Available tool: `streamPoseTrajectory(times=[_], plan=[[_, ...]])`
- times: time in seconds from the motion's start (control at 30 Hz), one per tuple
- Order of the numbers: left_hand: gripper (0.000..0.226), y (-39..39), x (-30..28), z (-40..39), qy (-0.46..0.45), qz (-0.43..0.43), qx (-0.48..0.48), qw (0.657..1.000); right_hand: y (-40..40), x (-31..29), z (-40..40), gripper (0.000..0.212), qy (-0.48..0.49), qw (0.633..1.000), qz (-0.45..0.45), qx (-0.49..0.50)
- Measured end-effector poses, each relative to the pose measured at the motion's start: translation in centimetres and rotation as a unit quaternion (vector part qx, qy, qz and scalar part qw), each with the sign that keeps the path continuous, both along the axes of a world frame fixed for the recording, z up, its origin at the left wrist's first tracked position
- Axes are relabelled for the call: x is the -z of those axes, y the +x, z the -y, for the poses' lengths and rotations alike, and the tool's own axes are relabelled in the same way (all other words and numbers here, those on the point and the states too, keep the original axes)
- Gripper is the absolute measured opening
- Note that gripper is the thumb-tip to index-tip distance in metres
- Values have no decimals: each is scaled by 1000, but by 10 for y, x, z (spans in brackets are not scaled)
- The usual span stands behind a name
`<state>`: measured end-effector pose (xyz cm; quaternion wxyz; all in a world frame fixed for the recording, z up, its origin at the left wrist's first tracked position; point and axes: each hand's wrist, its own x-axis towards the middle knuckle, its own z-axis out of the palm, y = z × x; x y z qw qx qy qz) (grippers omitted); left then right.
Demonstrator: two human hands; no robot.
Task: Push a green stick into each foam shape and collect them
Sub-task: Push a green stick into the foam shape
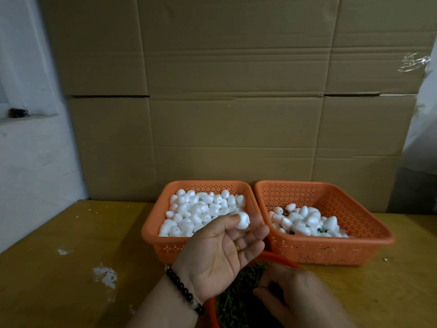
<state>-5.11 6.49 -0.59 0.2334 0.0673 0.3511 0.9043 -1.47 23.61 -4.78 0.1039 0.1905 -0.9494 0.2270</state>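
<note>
Left hand (222, 254) palm-up, pinching a foam shape (243, 220) at thumb and fingertip | right hand (293, 294) over green sticks (238, 297), grip unclear | near basket (281, 258) mostly hidden

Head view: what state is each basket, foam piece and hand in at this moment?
Left basket: heaped with plain foam shapes.
Right basket: partly filled; green bits among the shapes.
Near container: holds green sticks.
Foam shape: pinched, no stick visible.
Left hand: raised, pinching.
Right hand: in the sticks; grip unclear.
</note>
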Motion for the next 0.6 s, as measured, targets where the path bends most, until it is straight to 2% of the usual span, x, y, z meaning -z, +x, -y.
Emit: streamPoseTrajectory(times=[0.27,0.47,0.6], plan=[[43,-1,1,-3,46,57,-5,997,1,-7,-3,9,-56,998,-30,-1],[21,0,1,-3,40,51,10,998,0,-7,-7,36,-141,980,-135,23],[36,-2,3,-3,43,44,-15,998,-2,-9,-10,39,-233,950,-209,23]])
